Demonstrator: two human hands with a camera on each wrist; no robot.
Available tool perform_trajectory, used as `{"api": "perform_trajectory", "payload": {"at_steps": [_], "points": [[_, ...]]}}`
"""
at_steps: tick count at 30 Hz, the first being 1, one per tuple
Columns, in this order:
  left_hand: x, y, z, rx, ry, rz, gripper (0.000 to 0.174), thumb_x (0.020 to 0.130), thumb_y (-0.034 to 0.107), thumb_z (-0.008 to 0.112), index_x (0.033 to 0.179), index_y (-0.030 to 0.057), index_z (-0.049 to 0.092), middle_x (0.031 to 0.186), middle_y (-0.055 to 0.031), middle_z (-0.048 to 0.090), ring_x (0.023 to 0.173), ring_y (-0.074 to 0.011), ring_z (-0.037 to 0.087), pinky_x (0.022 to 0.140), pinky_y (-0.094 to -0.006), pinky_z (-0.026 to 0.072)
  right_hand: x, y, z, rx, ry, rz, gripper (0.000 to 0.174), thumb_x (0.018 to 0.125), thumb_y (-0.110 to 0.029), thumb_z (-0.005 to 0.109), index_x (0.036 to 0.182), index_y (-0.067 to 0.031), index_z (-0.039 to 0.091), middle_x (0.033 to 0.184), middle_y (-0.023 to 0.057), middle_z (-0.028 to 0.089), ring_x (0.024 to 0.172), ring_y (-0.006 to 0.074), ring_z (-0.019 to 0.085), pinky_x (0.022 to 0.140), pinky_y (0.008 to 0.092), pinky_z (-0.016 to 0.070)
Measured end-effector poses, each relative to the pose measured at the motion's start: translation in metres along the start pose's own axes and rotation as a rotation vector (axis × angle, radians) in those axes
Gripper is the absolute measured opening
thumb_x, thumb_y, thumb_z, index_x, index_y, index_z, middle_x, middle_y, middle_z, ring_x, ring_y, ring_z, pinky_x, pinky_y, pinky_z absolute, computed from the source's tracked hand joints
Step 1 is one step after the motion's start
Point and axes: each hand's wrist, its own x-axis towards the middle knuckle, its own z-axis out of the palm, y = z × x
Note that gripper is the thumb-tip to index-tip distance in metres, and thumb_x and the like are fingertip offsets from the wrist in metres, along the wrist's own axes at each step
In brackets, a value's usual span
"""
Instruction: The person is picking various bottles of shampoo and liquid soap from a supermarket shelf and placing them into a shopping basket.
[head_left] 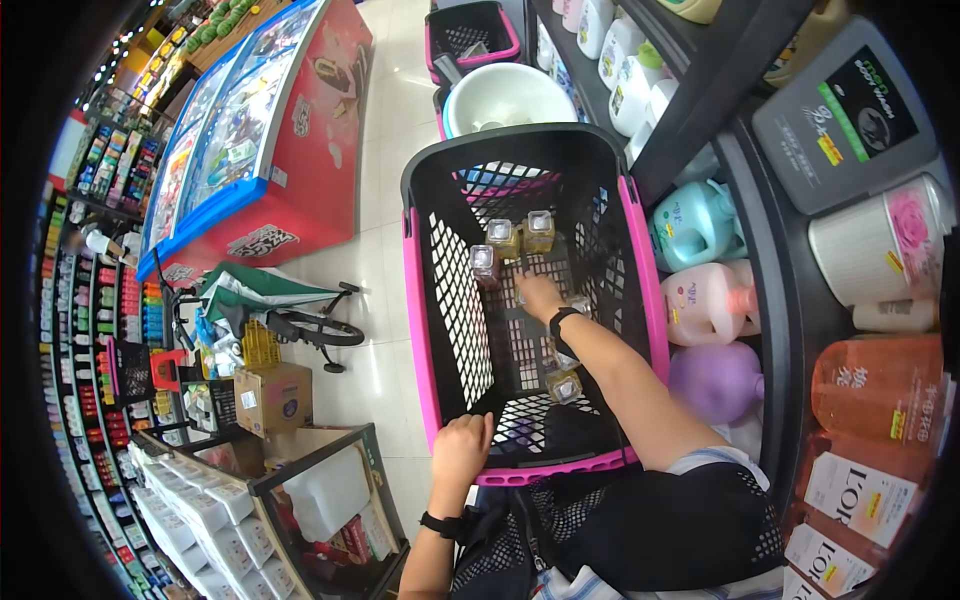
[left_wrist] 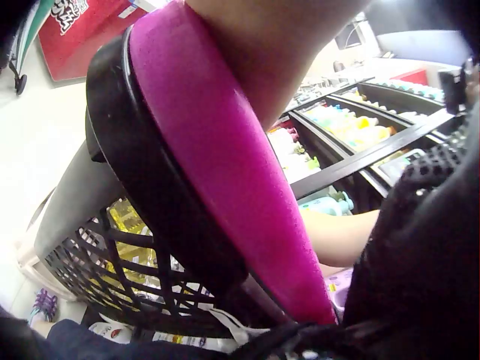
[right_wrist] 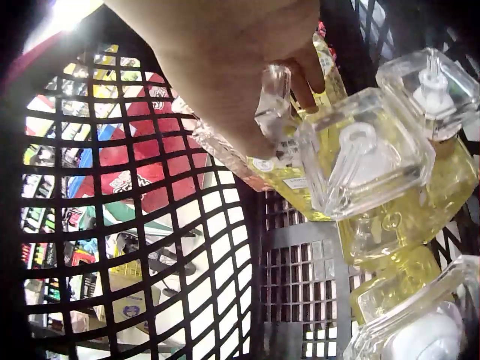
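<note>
The right grip [head_left: 540,297] is closed around one glass bottle [right_wrist: 271,112] low in the black-and-pink basket [head_left: 412,260] at frame centre, the left grip [head_left: 460,450] clasps its near rim, and with several other bottles [head_left: 520,235] already inside, loading seems partly done.

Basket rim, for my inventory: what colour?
The basket rim is magenta pink along both sides, black at the far end; clearest in the head view.

Shop: stocked shelves [head_left: 95,300], ice-cream freezer [head_left: 250,120], shopping basket [head_left: 425,330], detergent bottles [head_left: 700,225].
</note>
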Motion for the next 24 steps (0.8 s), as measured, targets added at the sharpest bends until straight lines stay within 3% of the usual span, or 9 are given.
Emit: {"api": "perform_trajectory", "payload": {"at_steps": [3,8,11,14,18,19,20,22,24], "points": [[0.0,0.001,-0.001,0.007,-0.019,-0.022,0.033,0.091,0.021,0.06,0.062,0.0068,0.052,0.06,-0.0096,0.054,0.056,-0.0275,0.058,0.051,-0.0387,0.0473,0.004,0.001,0.01,-0.051,0.091,0.004,0.047,0.071,-0.003,0.069,0.115,-0.001,0.053,0.11,0.0198,0.059,0.098,0.0391,0.06,0.086,0.0439,0.0507],[0.001,0.0,-0.001,-0.008,0.008,-0.007,0.033,0.092,0.021,0.06,0.063,0.0064,0.053,0.06,-0.0097,0.055,0.056,-0.0276,0.058,0.052,-0.0387,0.0475,0.001,-0.003,-0.001,-0.03,0.059,0.011,0.041,0.071,-0.002,0.067,0.11,-0.0001,0.054,0.107,0.021,0.061,0.101,0.0393,0.059,0.085,0.0435,0.0508],[-0.002,-0.002,0.0,-0.027,-0.006,0.0,0.034,0.092,0.023,0.059,0.063,0.0056,0.054,0.061,-0.0108,0.056,0.057,-0.0284,0.058,0.053,-0.0396,0.0478,-0.011,-0.011,-0.016,0.134,0.281,-0.104,0.03,0.07,0.0,0.064,0.098,0.0014,0.055,0.092,0.0242,0.063,0.088,0.0416,0.063,0.076,0.0471,0.0524],[-0.003,-0.002,0.002,-0.046,0.057,0.024,0.034,0.092,0.023,0.059,0.063,0.0052,0.054,0.061,-0.0112,0.056,0.057,-0.0292,0.058,0.053,-0.0403,0.0477,-0.023,-0.028,-0.051,0.189,0.345,-0.188,0.024,0.07,0.0,0.061,0.093,0.0012,0.054,0.085,0.0252,0.063,0.084,0.0434,0.063,0.073,0.0494,0.0511],[-0.003,-0.001,-0.007,-0.232,0.055,0.006,0.022,0.089,0.024,0.063,0.083,0.0032,0.058,0.081,-0.0132,0.062,0.077,-0.0321,0.062,0.066,-0.0425,0.0502,-0.073,-0.077,-0.133,0.234,0.358,-0.251,0.022,0.068,-0.007,0.064,0.087,-0.0012,0.054,0.085,0.0186,0.064,0.084,0.0395,0.063,0.072,0.0477,0.0498],[-0.004,-0.001,-0.012,-0.379,0.087,-0.008,0.022,0.086,0.02,0.067,0.097,0.0033,0.058,0.093,-0.014,0.062,0.087,-0.033,0.063,0.074,-0.0407,0.0507,-0.093,-0.091,-0.155,0.219,0.376,-0.245,0.022,0.068,-0.007,0.064,0.087,-0.0012,0.054,0.085,0.0186,0.064,0.084,0.0395,0.063,0.072,0.0477,0.0498],[-0.004,-0.01,-0.007,-0.525,0.115,-0.026,0.04,0.079,0.015,0.075,0.112,0.0021,0.055,0.106,-0.0161,0.061,0.099,-0.0334,0.061,0.083,-0.039,0.0497,-0.112,-0.104,-0.173,0.216,0.405,-0.302,0.023,0.067,-0.007,0.065,0.087,-0.0015,0.054,0.085,0.0176,0.064,0.084,0.0389,0.063,0.071,0.0468,0.0498],[-0.001,-0.013,-0.018,-0.73,0.25,0.015,0.065,0.07,0.011,0.082,0.125,0.0002,0.049,0.122,-0.0185,0.054,0.113,-0.0352,0.054,0.096,-0.041,0.0448,-0.164,-0.134,-0.212,0.196,0.455,-0.342,0.025,0.066,-0.007,0.066,0.087,-0.0019,0.054,0.084,0.0166,0.063,0.083,0.0383,0.063,0.071,0.0459,0.0499],[0.003,-0.001,-0.059,-0.647,0.361,0.124,0.083,0.064,0.01,0.084,0.135,0.0013,0.042,0.134,-0.0177,0.048,0.127,-0.0316,0.045,0.108,-0.0392,0.035,-0.232,-0.174,-0.241,0.13,0.523,-0.382,0.026,0.066,-0.008,0.067,0.088,-0.0023,0.055,0.085,0.0162,0.062,0.08,0.0379,0.062,0.07,0.0447,0.05]]}}
